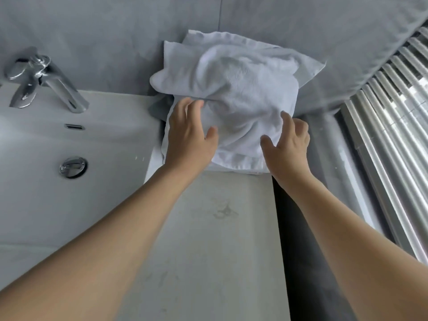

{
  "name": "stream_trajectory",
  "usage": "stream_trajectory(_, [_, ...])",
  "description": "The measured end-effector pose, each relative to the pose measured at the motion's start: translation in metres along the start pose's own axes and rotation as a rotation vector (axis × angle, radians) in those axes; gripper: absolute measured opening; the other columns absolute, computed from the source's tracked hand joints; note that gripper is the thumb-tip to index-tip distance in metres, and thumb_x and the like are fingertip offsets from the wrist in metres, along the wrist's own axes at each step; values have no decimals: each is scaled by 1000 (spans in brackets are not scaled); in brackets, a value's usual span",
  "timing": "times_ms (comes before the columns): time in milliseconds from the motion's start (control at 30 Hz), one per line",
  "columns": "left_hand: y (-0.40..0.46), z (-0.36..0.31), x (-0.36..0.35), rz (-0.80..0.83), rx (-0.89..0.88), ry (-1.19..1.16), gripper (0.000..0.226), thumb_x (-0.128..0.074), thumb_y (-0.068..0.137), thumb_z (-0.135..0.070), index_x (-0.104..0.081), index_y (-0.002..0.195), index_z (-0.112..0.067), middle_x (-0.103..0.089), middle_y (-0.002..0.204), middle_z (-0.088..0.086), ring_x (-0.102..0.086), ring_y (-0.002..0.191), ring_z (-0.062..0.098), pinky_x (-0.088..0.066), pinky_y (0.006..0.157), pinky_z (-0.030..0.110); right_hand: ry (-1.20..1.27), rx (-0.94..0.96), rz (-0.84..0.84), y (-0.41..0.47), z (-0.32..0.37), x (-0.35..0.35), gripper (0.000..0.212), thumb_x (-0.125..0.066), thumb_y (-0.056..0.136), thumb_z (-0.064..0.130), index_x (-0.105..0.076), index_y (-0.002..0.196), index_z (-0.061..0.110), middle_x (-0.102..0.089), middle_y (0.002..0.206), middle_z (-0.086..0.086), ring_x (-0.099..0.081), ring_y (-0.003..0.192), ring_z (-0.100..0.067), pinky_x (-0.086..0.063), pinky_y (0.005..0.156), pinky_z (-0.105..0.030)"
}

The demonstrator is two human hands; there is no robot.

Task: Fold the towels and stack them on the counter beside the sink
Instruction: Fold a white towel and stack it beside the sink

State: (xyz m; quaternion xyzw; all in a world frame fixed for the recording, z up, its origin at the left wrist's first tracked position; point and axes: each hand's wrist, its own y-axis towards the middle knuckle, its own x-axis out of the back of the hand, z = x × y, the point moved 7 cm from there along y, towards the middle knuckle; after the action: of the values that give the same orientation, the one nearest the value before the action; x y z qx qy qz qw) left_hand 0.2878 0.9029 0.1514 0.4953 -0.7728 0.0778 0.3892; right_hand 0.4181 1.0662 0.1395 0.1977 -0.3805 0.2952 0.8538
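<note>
White towels [231, 89] lay heaped at the far end of the desk [208, 228], against the wall and just right of the sink [46, 147]; the top one was crumpled, not folded. At least two layers showed, exact count unclear. Left hand [190, 135] and right hand [287, 140], two in view, had fingers spread and relaxed, touching the heap's near edge, gripping nothing. Probably positioned to lift the top towel toward the bare desk for folding.
</note>
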Motion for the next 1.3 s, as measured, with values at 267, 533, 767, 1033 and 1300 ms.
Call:
stream_trajectory(267, [34, -15, -20, -46, -54, -32, 65, -65, 90, -22, -36, 146, -4, -29, 152, 19, -27, 143, 33, -21, 118, 40, 104, 74, -66, 29, -1, -2, 58, -62, 87, 18, -39, 140, 12, -31, 144, -7, -31, 129, -25, -26, 113, -40])
stream_trajectory(533, [65, -9, -14, -176, -100, 43, 57, -63, 91, -19, -43, 141, 0, -45, 140, 18, -43, 131, 33, -29, 111, 35, 268, -6, -106, 56, 0, -1, 77, -60, 88, 25, -18, 152, 22, -29, 144, -1, -35, 131, -20, -32, 112, -46])
stream_trajectory(767, [75, 13, -5, -250, -5, -28, 22, -60, 95, -22, -58, 105, -3, -60, 102, 10, -52, 95, 33, -40, 83, 39, 437, -184, -141, 68, -15, -7, 50, -40, 95, 28, -37, 145, 24, -46, 142, 5, -38, 132, -19, -32, 111, -46])
stream_trajectory(1033, [52, -5, 16, -349, -177, -90, 12, -54, 95, -4, -56, 92, 7, -57, 103, 17, -52, 95, 34, -41, 86, 38, 540, -273, -308, 63, -30, 5, 26, -62, 87, 36, -54, 108, 24, -53, 89, 11, -52, 78, -3, -47, 76, -24])
stream_trajectory(1300, [60, -6, 11, -105, -97, -208, 46, -52, 88, -7, -45, 133, -3, -46, 137, 1, -44, 129, 18, -39, 107, 43, 512, -315, -224, 48, -32, 17, 38, -69, 80, 38, -39, 60, 29, -39, 57, 12, -37, 48, -3, -32, 54, -22])
